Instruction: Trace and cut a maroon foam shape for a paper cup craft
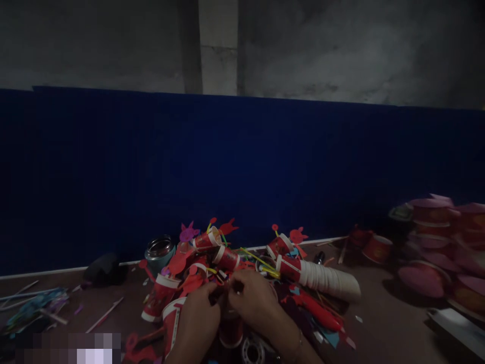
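Note:
My left hand [199, 314] and my right hand [254, 297] meet low in the middle of the view, fingers pinched close together. Whatever lies between the fingertips is dark and too small to make out. Just below them stands a red paper cup [231, 333], partly covered by my right hand. Beside my left wrist is another red paper cup [172, 323] with a white rim. Behind the hands lies a heap of red cups with paper cutouts, such as a tilted cup [227, 258] and a purple cutout [188, 232].
A long stack of nested paper cups [329, 282] lies to the right. A teal open-topped flask [159, 255] stands behind left. A roll of tape [253, 351] is near the front. Blurred pink-and-red bowls [432, 242] are piled far right. A blue panel [242, 162] borders the back.

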`<state>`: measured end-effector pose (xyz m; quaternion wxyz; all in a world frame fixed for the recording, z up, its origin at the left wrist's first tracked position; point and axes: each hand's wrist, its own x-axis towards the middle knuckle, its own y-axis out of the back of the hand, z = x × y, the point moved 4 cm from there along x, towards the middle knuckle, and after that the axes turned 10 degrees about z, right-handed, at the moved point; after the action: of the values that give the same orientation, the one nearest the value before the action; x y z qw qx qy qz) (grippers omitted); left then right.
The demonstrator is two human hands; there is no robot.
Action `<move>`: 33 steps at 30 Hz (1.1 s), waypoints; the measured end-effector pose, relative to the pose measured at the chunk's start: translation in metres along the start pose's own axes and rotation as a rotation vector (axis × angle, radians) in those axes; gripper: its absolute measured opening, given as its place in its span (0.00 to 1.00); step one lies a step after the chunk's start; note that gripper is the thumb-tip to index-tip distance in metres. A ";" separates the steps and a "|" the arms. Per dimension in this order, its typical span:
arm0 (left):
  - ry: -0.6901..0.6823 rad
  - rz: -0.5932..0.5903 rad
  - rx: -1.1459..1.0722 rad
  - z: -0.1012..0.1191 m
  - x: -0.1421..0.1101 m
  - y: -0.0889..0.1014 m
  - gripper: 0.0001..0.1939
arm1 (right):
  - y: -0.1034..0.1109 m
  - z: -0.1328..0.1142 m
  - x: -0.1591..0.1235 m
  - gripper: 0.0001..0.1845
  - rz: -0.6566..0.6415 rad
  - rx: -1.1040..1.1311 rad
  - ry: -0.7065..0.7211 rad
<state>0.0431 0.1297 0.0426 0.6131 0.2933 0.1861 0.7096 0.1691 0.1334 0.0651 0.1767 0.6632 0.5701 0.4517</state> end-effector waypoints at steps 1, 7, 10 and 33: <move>-0.003 0.000 -0.014 -0.001 0.000 0.000 0.08 | 0.000 0.002 0.001 0.08 -0.001 0.037 -0.005; -0.015 0.019 -0.100 -0.008 0.004 -0.004 0.09 | 0.016 0.022 0.010 0.07 0.099 0.061 -0.043; -0.018 0.014 -0.200 -0.010 0.006 -0.006 0.08 | 0.030 0.031 0.014 0.10 0.165 -0.064 -0.076; 0.095 -0.010 -0.525 -0.022 0.021 -0.006 0.10 | -0.016 -0.010 -0.012 0.08 -0.019 0.119 0.008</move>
<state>0.0318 0.1533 0.0256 0.6623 0.0896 0.0254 0.7435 0.1523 0.1243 0.0537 0.1388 0.6654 0.6029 0.4179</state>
